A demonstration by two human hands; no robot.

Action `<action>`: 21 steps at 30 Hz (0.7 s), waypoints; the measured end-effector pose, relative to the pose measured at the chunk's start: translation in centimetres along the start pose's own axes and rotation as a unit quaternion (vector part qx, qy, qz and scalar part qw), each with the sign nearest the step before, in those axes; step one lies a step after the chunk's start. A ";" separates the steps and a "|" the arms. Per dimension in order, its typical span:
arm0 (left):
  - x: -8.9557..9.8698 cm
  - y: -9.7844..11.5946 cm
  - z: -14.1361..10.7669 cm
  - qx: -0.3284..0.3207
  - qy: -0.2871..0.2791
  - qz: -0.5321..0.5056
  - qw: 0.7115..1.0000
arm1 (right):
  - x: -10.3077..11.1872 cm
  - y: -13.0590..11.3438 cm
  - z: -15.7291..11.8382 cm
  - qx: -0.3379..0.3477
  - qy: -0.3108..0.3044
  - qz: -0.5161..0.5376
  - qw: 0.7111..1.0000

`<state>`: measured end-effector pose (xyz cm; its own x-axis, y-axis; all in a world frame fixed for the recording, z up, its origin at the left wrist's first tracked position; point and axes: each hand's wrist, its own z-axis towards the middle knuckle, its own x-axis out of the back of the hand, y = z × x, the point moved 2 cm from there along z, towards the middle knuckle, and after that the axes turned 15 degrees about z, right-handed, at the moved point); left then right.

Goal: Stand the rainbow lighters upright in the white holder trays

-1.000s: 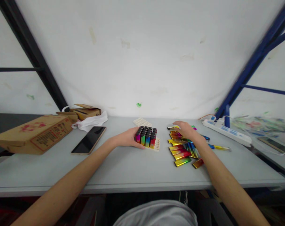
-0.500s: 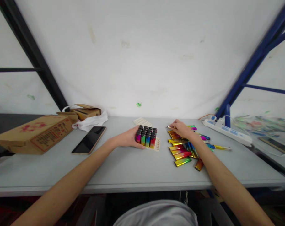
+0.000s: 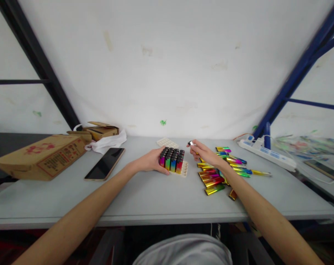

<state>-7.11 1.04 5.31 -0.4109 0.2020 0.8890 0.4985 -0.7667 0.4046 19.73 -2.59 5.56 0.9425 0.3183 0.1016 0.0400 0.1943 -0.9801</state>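
Several lighters [image 3: 171, 160] with black tops and shiny coloured bodies stand upright in rows in a cream tray [image 3: 184, 169] with round hollows. My left hand [image 3: 150, 161] is curled against the left side of these rows, thumb along the front, steadying them. To their right, my right hand [image 3: 205, 153] is raised above the table and pinches one lighter [image 3: 190, 143]; its metal top sticks out past the fingertips, and the fingers hide its body. Beneath and beside my right forearm lies a loose pile of metallic lighters [image 3: 214, 181], partly covered by the arm.
A second cream tray [image 3: 167, 142] lies behind the rows. On the left are a phone [image 3: 105, 164], a cardboard box [image 3: 42, 156], a smaller open box [image 3: 102, 131] and a white plastic bag [image 3: 109, 142]. A power strip [image 3: 266, 152] with a cable lies at the right.
My right hand has lifted a lighter off the pile and moved it left, toward the upright rows. My left hand stays in place against the rows.
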 end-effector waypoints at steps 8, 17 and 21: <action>0.4 -0.4 0.2 0.007 -0.003 0.018 1.000 | -1.8 -1.3 -0.3 0.109 0.092 -0.273 0.951; 0.4 -0.5 0.1 0.008 -0.006 0.019 1.000 | -2.1 -0.5 -0.2 0.100 0.145 -0.290 0.941; 0.4 -0.4 0.1 0.008 -0.009 0.013 1.000 | -2.1 -1.1 -0.3 0.112 0.142 -0.290 0.940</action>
<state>-7.43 1.50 5.54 -0.3829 0.1930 0.9034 0.5215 -0.7621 0.3838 17.83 -3.73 6.39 0.8352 -0.1569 0.5270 0.5341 0.4594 -0.7097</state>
